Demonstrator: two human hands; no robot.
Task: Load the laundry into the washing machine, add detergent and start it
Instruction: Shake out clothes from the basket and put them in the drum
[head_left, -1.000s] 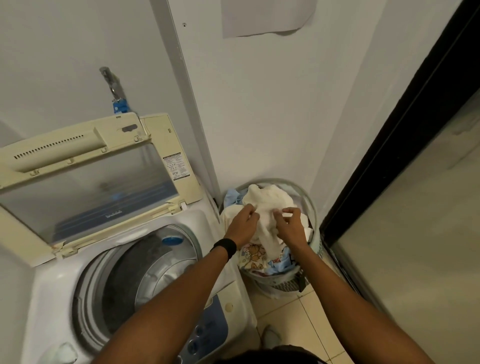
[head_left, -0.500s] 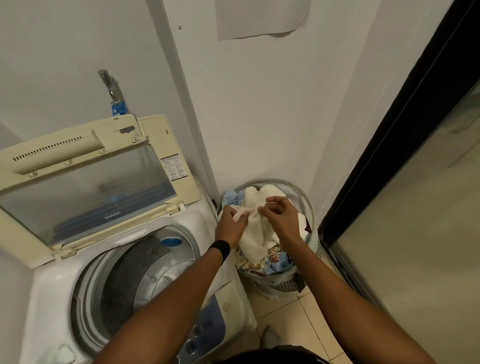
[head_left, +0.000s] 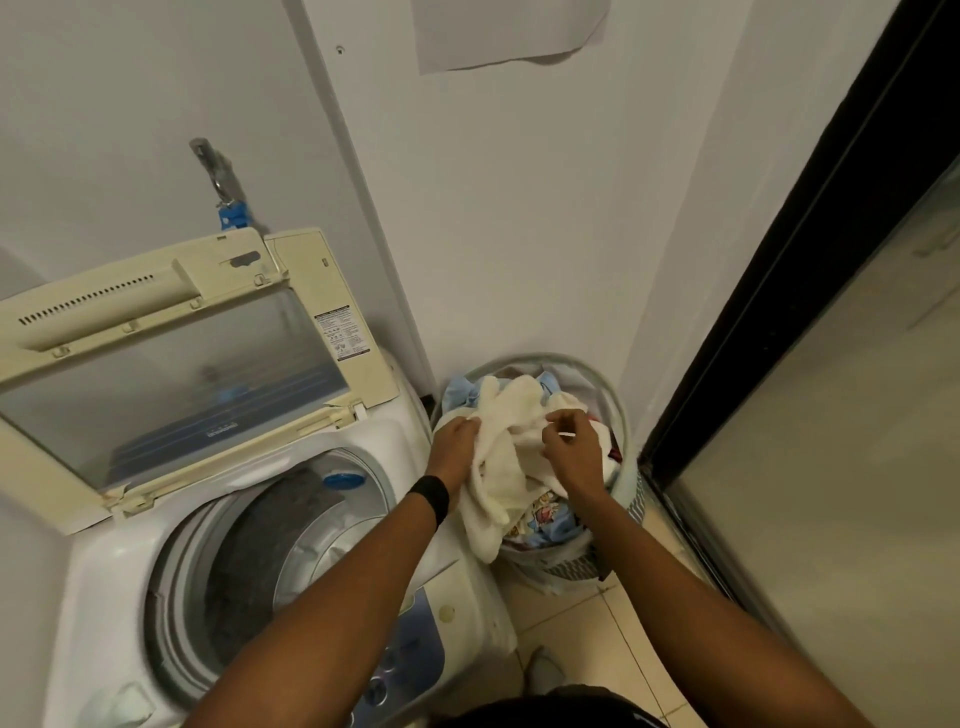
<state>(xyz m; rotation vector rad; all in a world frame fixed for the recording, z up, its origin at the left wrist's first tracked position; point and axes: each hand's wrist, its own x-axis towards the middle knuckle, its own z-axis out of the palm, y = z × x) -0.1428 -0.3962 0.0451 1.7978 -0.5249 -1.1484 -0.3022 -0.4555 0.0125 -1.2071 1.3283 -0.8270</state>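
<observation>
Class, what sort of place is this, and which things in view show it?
Probably a home laundry corner: a top-loading washing machine with its lid raised, a wall tap above it, and a laundry basket of clothes where the left hand and right hand grip a cream towel.

Tiled floor in a tight corner, bearing a washer and a basket.

The floor (head_left: 566, 618) is pale beige tile with thin dark grout lines, seen only as a small strip at lower middle. A white top-loading washing machine (head_left: 104, 571) stands on it at the left, against the wall. A round laundry basket (head_left: 571, 569) stands on the tiles just beside the machine's right side, tucked into the wall corner, near a dark door frame (head_left: 779, 312). A pale blurred shape (head_left: 543, 673) lies by the machine's front corner; it cannot be identified.
</observation>
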